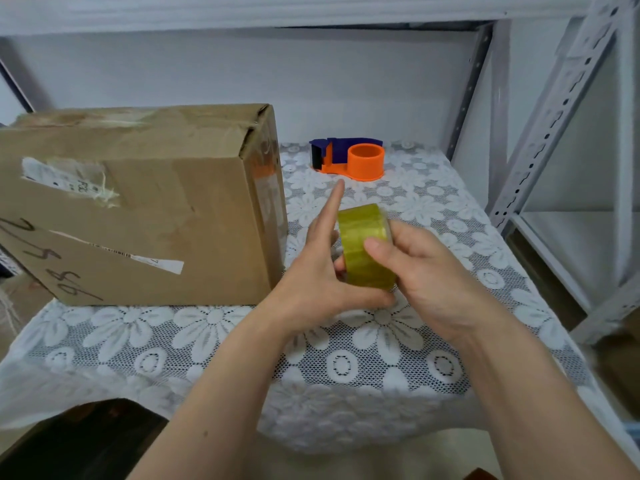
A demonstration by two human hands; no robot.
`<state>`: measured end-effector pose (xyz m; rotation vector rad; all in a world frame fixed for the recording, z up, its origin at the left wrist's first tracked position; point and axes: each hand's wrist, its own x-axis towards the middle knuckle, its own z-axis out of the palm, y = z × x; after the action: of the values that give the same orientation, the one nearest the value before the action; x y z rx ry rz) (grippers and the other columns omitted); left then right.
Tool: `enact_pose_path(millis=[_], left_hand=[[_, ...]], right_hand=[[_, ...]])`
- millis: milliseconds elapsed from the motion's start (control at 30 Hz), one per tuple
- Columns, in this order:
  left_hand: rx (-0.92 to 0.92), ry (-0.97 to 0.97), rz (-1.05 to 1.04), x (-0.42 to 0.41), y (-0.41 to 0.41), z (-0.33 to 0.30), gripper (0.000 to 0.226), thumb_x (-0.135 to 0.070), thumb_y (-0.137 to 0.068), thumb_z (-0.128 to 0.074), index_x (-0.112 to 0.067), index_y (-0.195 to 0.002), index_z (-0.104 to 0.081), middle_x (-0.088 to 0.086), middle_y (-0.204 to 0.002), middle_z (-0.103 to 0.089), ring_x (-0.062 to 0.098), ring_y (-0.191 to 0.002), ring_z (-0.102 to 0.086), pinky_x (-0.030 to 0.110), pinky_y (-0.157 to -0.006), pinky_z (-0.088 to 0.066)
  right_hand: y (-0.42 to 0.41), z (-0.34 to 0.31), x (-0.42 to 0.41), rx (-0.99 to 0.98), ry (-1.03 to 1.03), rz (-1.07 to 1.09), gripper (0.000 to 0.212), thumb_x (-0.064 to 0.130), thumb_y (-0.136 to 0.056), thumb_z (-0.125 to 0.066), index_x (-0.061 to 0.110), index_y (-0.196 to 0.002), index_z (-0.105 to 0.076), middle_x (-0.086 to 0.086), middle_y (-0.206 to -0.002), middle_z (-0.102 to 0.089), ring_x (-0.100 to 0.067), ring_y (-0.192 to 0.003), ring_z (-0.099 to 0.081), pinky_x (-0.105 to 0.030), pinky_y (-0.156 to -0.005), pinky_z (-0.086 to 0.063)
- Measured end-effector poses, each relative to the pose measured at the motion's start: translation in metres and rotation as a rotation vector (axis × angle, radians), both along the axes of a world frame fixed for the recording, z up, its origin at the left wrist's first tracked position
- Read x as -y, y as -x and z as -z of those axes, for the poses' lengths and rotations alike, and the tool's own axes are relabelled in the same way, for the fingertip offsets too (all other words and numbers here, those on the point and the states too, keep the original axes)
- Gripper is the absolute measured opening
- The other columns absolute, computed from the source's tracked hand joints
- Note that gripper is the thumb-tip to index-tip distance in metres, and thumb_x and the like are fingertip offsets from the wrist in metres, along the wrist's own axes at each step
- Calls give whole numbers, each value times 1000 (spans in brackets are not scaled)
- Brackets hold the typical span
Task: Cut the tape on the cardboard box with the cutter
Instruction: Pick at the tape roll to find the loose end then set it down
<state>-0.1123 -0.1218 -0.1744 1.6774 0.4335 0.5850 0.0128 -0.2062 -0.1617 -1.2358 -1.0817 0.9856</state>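
A roll of yellowish clear tape stands on edge between both my hands above the table's middle. My left hand grips its left side and bottom, with the index finger pointing up and away. My right hand holds its right side, thumb pressed on the outer face. A brown cardboard box with torn labels and black handwriting stands at the left, just beside my left hand. An orange and dark blue tape cutter with an empty orange hub sits behind the roll, near the back wall.
A white floral lace cloth covers the table. Grey metal shelf uprights rise at the right, and a shelf board runs overhead. A dark object sits low at the front left.
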Motion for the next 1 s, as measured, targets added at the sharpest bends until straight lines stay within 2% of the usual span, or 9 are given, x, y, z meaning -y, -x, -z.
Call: enact_pose_path(millis=[67,167,267,333,467,633,700,800,1000], left_hand=[[23,8,11,-1,1,1,123,16,-63,-80,-52,-146,-18,-9,-121,-62,21,-100,-69,38,-83,-58],[51,-8,-66,-3,3,-1,105,14,-59,-83,-38,-139,-39,-9,-102,-70,16,-91,-71,30,-77,-59],[60,-21,-127,0,1,-1,98,5,-56,-88,-37,-133,-45,-1,-116,-63,16,-93,-70,34,-79,-59],[74,-28,-183,2,1,-1,94,-1,-57,-90,-39,-131,-46,-6,-122,-58,18,-96,-69,38,-80,-60],[84,-42,-215,1,-2,1,95,-4,-57,-90,-43,-132,-45,-10,-127,-53,18,-103,-66,41,-83,-59],[137,167,-189,1,-6,6,102,-6,-67,-85,-36,-147,-31,-4,-145,-47,10,-126,-54,38,-103,-47],[178,256,-243,1,-9,6,83,-13,-72,-81,-22,-144,-41,1,-139,-55,11,-125,-55,37,-107,-43],[219,328,-296,5,-13,5,36,-23,-89,-64,-13,-123,-64,6,-118,-70,20,-112,-64,41,-104,-45],[286,497,-268,12,-19,1,32,-26,-102,-41,-12,-123,-62,9,-117,-69,24,-112,-64,51,-100,-48]], right_hand=[[0,0,0,38,7,-47,25,6,-98,-44,10,-116,-61,-9,-97,-75,-21,-94,-72,-31,-82,-56],[-4,-1,2,15,-4,-125,30,0,-97,-42,5,-120,-60,-14,-109,-72,-26,-105,-68,-40,-93,-53],[-5,-3,1,-58,-8,-122,31,-2,-94,-43,3,-118,-62,-15,-111,-71,-27,-106,-67,-37,-94,-53],[-2,-3,-1,-47,-9,-57,29,3,-96,-44,6,-114,-66,-12,-108,-73,-24,-105,-68,-36,-93,-52],[4,0,-5,-62,8,136,30,23,-97,-50,18,-87,-77,-4,-93,-77,-16,-92,-72,-35,-88,-51],[4,1,-6,-116,-72,213,30,24,-99,-47,8,-100,-73,-12,-98,-75,-26,-97,-71,-42,-93,-52],[4,2,-7,-131,-121,225,28,18,-100,-45,10,-104,-71,-10,-101,-75,-22,-100,-70,-38,-93,-52],[5,4,-8,-116,-145,224,28,13,-100,-43,8,-111,-68,-9,-105,-74,-20,-100,-69,-34,-89,-53],[18,11,-11,-240,-162,220,24,10,-97,-48,13,-103,-70,-6,-102,-75,-18,-99,-70,-33,-89,-53]])
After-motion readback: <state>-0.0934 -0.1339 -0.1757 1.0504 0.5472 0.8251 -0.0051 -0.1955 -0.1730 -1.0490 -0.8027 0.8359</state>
